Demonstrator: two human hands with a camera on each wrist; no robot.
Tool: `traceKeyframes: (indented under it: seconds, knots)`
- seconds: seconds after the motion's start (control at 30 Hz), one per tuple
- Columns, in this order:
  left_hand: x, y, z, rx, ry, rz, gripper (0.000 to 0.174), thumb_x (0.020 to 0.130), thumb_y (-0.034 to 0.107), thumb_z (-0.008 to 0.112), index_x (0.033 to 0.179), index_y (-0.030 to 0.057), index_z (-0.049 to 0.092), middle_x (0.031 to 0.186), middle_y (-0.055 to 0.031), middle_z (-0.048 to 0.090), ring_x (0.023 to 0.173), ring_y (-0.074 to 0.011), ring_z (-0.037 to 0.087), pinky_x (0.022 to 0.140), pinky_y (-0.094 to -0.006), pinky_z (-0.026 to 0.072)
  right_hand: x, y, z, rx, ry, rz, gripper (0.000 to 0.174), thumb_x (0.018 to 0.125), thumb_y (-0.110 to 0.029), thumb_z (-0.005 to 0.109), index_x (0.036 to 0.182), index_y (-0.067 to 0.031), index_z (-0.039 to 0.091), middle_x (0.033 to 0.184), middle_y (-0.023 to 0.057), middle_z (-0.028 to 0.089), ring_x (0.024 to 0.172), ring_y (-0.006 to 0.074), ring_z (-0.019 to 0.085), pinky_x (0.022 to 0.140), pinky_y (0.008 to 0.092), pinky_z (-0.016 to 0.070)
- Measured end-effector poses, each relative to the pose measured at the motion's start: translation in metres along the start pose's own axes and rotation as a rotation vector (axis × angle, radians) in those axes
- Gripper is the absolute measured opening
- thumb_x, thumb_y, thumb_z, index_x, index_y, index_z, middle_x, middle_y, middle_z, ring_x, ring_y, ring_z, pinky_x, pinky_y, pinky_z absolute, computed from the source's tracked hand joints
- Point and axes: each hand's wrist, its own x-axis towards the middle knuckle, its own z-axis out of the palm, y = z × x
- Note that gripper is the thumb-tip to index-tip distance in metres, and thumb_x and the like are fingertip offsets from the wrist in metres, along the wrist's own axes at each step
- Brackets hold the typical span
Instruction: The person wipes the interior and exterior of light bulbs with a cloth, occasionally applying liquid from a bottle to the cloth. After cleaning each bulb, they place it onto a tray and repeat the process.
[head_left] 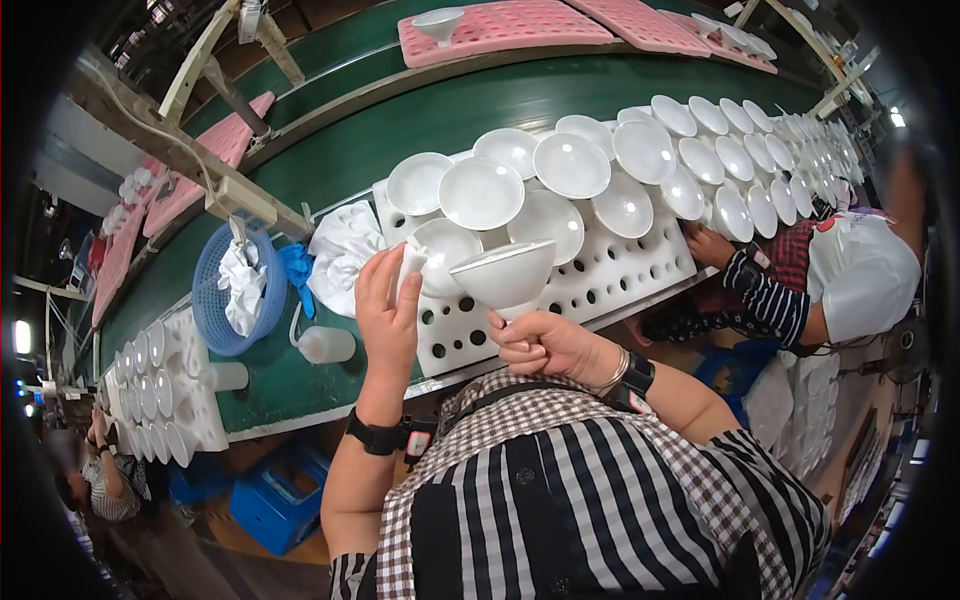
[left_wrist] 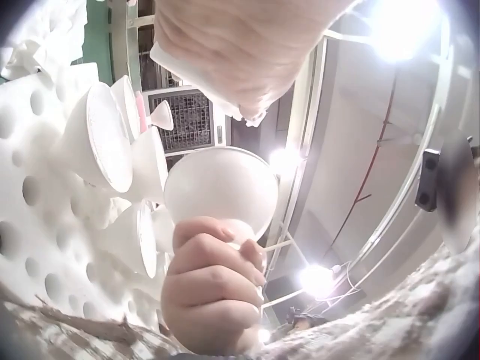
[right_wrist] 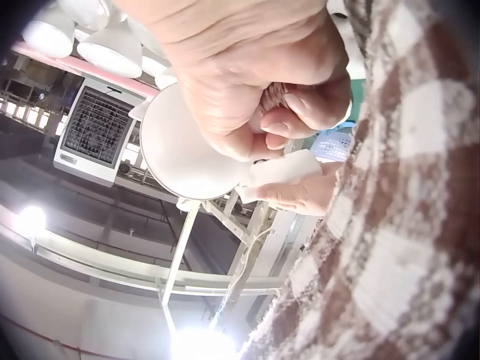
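Above pinching right hand [head_left: 548,345]: white cone [head_left: 508,280], axis leaning slightly, wide rim facing up
Left hand [head_left: 385,310]: holding white pad [head_left: 412,262]
Between: narrow gap showing

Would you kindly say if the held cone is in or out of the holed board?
Out: the right grip holds the cone by its neck, off the board.

ceiling lamps [left_wrist: 405,28] glare white in both wrist views; the head view curves into black corners.

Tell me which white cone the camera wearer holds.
The cone in the right grip, held by its narrow end; its neighbours stand on the white perforated board.
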Motion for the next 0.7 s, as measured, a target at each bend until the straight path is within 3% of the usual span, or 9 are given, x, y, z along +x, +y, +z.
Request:
traceKeyframes:
  seconds: [0.13, 0.2, 0.33, 0.4, 0.47, 0.53, 0.6, 0.67, 0.7]
  knots:
    - [0.002, 0.028, 0.004, 0.173, 0.004, 0.168, 0.036, 0.085, 0.02, 0.07, 0.119, 0.0071, 0.065, 0.121, -0.0143, 0.057, 0.108, -0.0288, 0.053, 0.096, -0.0381, 0.0402, 0.002, -0.003, 0.0, -0.114, 0.116, -0.002, 0.008, 0.086, -0.002, 0.056, 0.089, -0.0082, 0.052, 0.06, -0.0027, 0.043, 0.046, 0.0022, 0.035, 0.039, 0.0188, 0.0216]
    - [0.01, 0.06, 0.002, 0.453, -0.197, 0.512, 0.036, 0.08, 0.02, 0.072, 0.114, 0.0129, 0.069, 0.12, -0.0134, 0.059, 0.104, -0.0287, 0.054, 0.093, -0.038, 0.0411, 0.003, -0.007, 0.009, -0.494, 0.407, -0.054, 0.014, 0.08, -0.004, 0.063, 0.091, -0.0045, 0.054, 0.062, -0.0005, 0.05, 0.049, 0.0061, 0.046, 0.04, 0.0228, 0.0321]
    - [0.028, 0.073, 0.01, 0.468, -0.38, 0.519, 0.031, 0.08, 0.022, 0.071, 0.11, 0.0171, 0.071, 0.119, -0.0116, 0.061, 0.103, -0.0287, 0.054, 0.091, -0.0379, 0.0422, 0.0, -0.02, 0.014, -1.175, 0.581, -0.219, 0.028, 0.072, -0.007, 0.068, 0.098, -0.0009, 0.058, 0.07, 0.0092, 0.063, 0.06, 0.021, 0.062, 0.053, 0.033, 0.0482]
    - [0.039, 0.058, 0.019, 0.243, -0.481, 0.401, 0.023, 0.086, 0.023, 0.065, 0.107, 0.0158, 0.072, 0.116, -0.0105, 0.063, 0.101, -0.0299, 0.055, 0.091, -0.038, 0.043, -0.002, -0.025, 0.018, -1.723, 0.588, -0.257, 0.044, 0.067, -0.008, 0.069, 0.11, -0.0032, 0.06, 0.086, 0.0182, 0.068, 0.08, 0.0341, 0.067, 0.072, 0.0391, 0.0521]
    - [0.047, 0.056, 0.02, 0.094, -0.543, 0.295, 0.025, 0.093, 0.019, 0.057, 0.112, 0.0093, 0.069, 0.116, -0.0111, 0.064, 0.105, -0.0282, 0.056, 0.094, -0.0375, 0.043, -0.003, -0.031, 0.027, -1.67, 0.597, -0.218, 0.047, 0.067, -0.008, 0.07, 0.113, -0.0075, 0.061, 0.093, 0.0197, 0.068, 0.089, 0.0375, 0.065, 0.077, 0.0414, 0.0511]
    - [0.049, 0.045, 0.026, -0.062, -0.456, 0.187, 0.027, 0.096, 0.024, 0.054, 0.107, 0.0047, 0.069, 0.11, -0.0143, 0.066, 0.098, -0.0333, 0.058, 0.091, -0.0385, 0.0441, -0.008, -0.034, 0.025, -1.617, 0.482, -0.45, 0.045, 0.067, -0.008, 0.071, 0.112, -0.0058, 0.061, 0.093, 0.0195, 0.068, 0.087, 0.0367, 0.066, 0.076, 0.0398, 0.0517]
    - [0.04, 0.012, 0.027, -0.057, -0.397, 0.099, 0.031, 0.097, 0.025, 0.053, 0.108, -0.0006, 0.067, 0.106, -0.0136, 0.067, 0.096, -0.026, 0.06, 0.089, -0.0349, 0.0451, -0.008, -0.032, 0.012, -1.569, 0.486, -0.498, 0.044, 0.068, -0.008, 0.071, 0.111, -0.0047, 0.061, 0.092, 0.0198, 0.068, 0.087, 0.0368, 0.066, 0.076, 0.0393, 0.0518]
    - [0.025, 0.006, 0.02, -0.176, -0.474, -0.35, 0.034, 0.098, 0.027, 0.053, 0.11, -0.0023, 0.065, 0.099, -0.0099, 0.067, 0.092, -0.0175, 0.06, 0.085, -0.03, 0.0456, -0.01, -0.038, 0.011, -1.517, 0.507, -0.56, 0.043, 0.068, -0.008, 0.071, 0.11, -0.0036, 0.061, 0.092, 0.02, 0.068, 0.086, 0.0368, 0.066, 0.076, 0.0387, 0.0519]
    - [0.02, 0.003, 0.018, -0.178, -0.485, -0.35, 0.034, 0.098, 0.027, 0.053, 0.11, -0.0023, 0.065, 0.099, -0.0099, 0.067, 0.092, -0.0175, 0.06, 0.085, -0.03, 0.0456, -0.013, -0.042, 0.019, -1.503, 0.575, -0.504, 0.042, 0.068, -0.007, 0.07, 0.109, -0.003, 0.061, 0.092, 0.0203, 0.068, 0.085, 0.0371, 0.066, 0.075, 0.0381, 0.052]
